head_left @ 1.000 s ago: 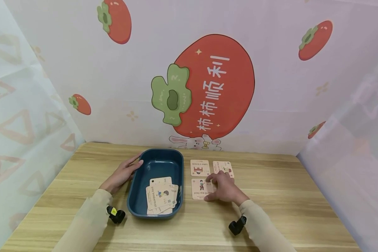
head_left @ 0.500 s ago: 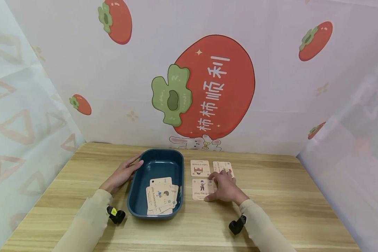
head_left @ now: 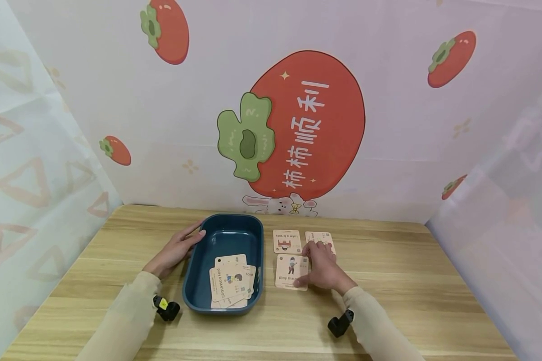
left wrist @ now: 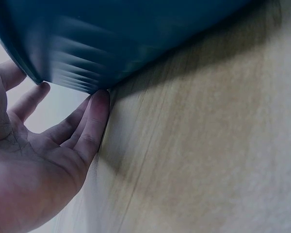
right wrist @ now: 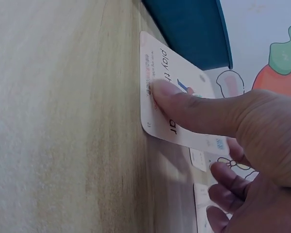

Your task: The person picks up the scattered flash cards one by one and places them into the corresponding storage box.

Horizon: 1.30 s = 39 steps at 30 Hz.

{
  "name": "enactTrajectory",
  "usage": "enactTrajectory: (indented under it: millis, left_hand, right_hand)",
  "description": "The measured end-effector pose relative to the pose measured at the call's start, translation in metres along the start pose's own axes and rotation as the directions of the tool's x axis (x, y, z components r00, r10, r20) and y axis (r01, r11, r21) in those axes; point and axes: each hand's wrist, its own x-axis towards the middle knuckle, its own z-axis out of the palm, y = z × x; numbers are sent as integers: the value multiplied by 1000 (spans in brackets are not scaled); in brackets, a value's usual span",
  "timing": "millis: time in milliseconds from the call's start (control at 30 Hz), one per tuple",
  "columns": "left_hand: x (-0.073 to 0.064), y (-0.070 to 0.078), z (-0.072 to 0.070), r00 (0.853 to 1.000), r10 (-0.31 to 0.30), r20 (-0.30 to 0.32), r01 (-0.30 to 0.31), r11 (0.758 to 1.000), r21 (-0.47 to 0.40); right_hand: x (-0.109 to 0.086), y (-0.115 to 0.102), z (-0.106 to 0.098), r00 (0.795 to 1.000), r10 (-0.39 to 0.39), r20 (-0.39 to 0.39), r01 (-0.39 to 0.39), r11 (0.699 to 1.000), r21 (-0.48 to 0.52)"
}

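In the head view, my left hand [head_left: 175,251] holds the left side of a dark blue plastic tray [head_left: 227,241], its thumb over the rim. The left wrist view shows fingers [left wrist: 93,124] against the tray's outer wall, near its base. My right hand [head_left: 321,266] pinches a "play the guitar" card [head_left: 291,268], the thumb [right wrist: 170,96] pressed on its printed face. This card is tilted, lifted off the tabletop at least partly. Behind it lie a "take a break" card [head_left: 287,241] and another card [head_left: 320,237], partly hidden by the right hand.
Several overlapping cards, a "play basketball" card [head_left: 229,285] on top, lie in the tray's near end. The wood-grain table [head_left: 397,281] reaches back to a wall sheet [head_left: 388,125] printed with persimmons. Black wrist cameras sit on both sleeves.
My right hand has taken hold of the guitar card and raised it slightly; its thumb now covers part of the lettering. The left hand and tray have not moved.
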Motion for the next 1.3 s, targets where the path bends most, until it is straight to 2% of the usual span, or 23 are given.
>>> enactTrajectory:
  millis: [133,300,500,800,1000,1300]
  left_hand:
    - [0,0,0,1000,5,5,-5,1000,7]
    - [0,-1,0,1000,-3,3,3,1000,-5]
    - [0,-3,-1,1000,-7,-2,7,1000,-6]
    - [1,-2,-1,1000,-5,3,5,1000,-17]
    - [1,-2,-1,1000,-6,3,6,1000,-14]
    - [2,-1,-1,1000,-10,0,10,1000,-7]
  right_hand:
    - [-3,-2,-2,999,-39,-16,39,998,55]
    - [-5,-2,-5,995,-101,2,99,983,157]
    - [-6,2,-7,991,-129,38,118,971,207]
    - [-7,6,-9,992,-113,48,96,958,270]
    - [-8,6,-10,997,-61,51,42,950,311]
    - [-9,1,-19,1000,-25,3,22,941,337]
